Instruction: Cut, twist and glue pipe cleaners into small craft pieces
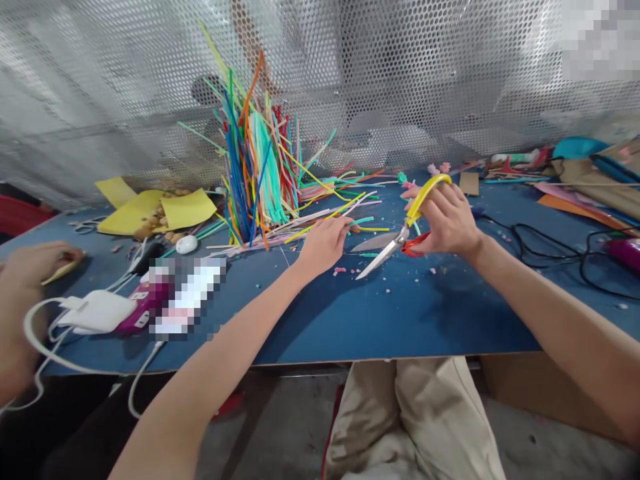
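Observation:
My right hand [443,217] is wrapped round the yellow and red handles of a pair of scissors [385,253], whose blades are spread and point down to the left. The same hand's fingertips are near some small pink fluffy pieces. Over the blue table [320,313], my left hand [325,243] has its fingers together beside loose pipe cleaners [325,223]; what they hold, if anything, is too small to make out. Behind it stands a dense bundle of coloured pipe cleaners [265,173]. Small pink and green scraps [340,271] lie below the blades.
Another person's hand [50,263] is at the far left. A phone [187,297], a white charger [100,311] and cables lie left of my arm. Yellow paper [187,210] sits behind them. Black cables [540,247] and craft sheets [580,203] are at right. A perforated metal panel [400,87] stands behind.

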Tool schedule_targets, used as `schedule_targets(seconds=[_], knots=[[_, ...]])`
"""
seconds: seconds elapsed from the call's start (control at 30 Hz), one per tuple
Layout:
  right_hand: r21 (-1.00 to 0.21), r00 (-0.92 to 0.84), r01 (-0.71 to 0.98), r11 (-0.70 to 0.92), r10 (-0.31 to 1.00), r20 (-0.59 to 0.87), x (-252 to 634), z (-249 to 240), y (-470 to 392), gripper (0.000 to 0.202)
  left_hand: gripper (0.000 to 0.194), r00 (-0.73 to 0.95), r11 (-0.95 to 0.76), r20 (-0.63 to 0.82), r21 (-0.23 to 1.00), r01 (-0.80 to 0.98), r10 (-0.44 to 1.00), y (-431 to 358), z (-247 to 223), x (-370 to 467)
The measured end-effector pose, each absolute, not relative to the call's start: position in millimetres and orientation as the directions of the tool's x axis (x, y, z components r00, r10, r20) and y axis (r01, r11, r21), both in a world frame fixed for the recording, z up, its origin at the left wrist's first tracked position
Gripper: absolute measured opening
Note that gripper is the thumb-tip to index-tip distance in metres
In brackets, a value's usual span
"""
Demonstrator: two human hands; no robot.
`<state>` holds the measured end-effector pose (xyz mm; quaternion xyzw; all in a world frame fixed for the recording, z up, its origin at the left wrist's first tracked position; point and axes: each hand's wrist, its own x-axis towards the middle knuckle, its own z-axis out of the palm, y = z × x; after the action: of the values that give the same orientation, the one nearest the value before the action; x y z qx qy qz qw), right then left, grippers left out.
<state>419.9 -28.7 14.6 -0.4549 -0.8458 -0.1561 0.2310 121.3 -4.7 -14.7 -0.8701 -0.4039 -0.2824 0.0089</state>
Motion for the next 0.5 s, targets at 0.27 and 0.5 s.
schedule_targets(seconds=[0.27,0.5], knots=[[-0.048,-0.350,0.872,0.487,0.690,0.634,447.6,11.4,-9.6,0.056,0.033,0.495,-0.634,0.484,0.176,0.753,0.722,-2.4,-16.8,119.2],[-0.235,-0.269,0.839,0.490,0.751,0.603,396.6,15.0,-34.4,0.028,0.028,0.419,-0.536,0.449,0.172,0.826,0.789,10.9,-26.0,113.1]])
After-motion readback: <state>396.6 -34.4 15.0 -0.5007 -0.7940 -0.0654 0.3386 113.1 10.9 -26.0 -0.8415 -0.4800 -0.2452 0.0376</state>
